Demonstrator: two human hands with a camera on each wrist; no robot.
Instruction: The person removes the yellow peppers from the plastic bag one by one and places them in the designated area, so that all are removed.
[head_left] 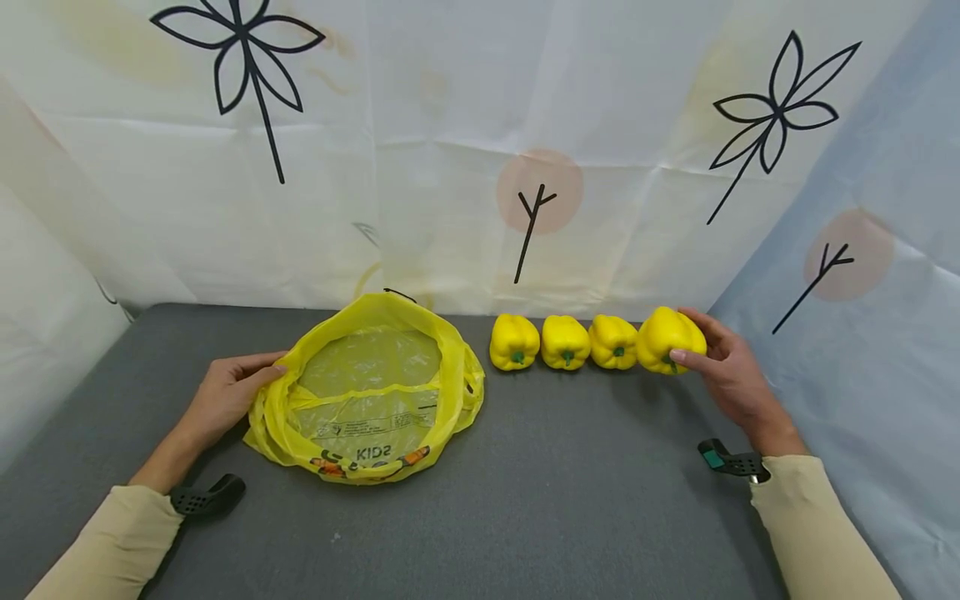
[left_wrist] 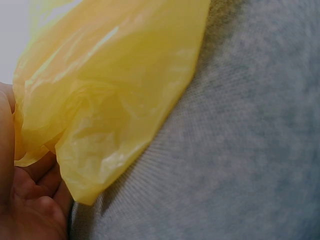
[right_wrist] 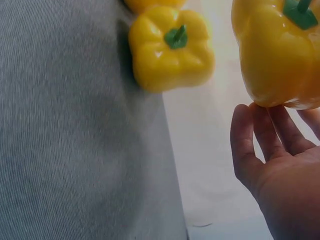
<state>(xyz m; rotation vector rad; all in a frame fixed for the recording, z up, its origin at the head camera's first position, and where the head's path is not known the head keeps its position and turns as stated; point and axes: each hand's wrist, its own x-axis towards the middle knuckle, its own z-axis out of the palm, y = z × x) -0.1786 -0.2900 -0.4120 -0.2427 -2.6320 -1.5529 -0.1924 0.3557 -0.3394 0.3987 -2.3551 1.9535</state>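
A yellow plastic bag point(head_left: 459, 375) lies on the grey table with its round mouth facing up. My left hand point(head_left: 228, 393) pinches the bag's left rim between thumb and fingers; in the left wrist view the yellow film point(left_wrist: 120, 95) hangs over part of that hand. At the right end of a row, my right hand point(head_left: 738, 379) grips a yellow bell pepper point(head_left: 667, 337), held off the table in the right wrist view. Left of it stand three more yellow peppers, the nearest pepper point(head_left: 613, 340), the middle pepper point(head_left: 566, 342) and the far-left pepper point(head_left: 514, 342).
The grey table point(head_left: 555, 483) runs back to a white patterned curtain point(head_left: 442, 167). A bluish curtain point(head_left: 885, 350) closes off the right side, close to my right arm. Dark wristbands sit at both wrists.
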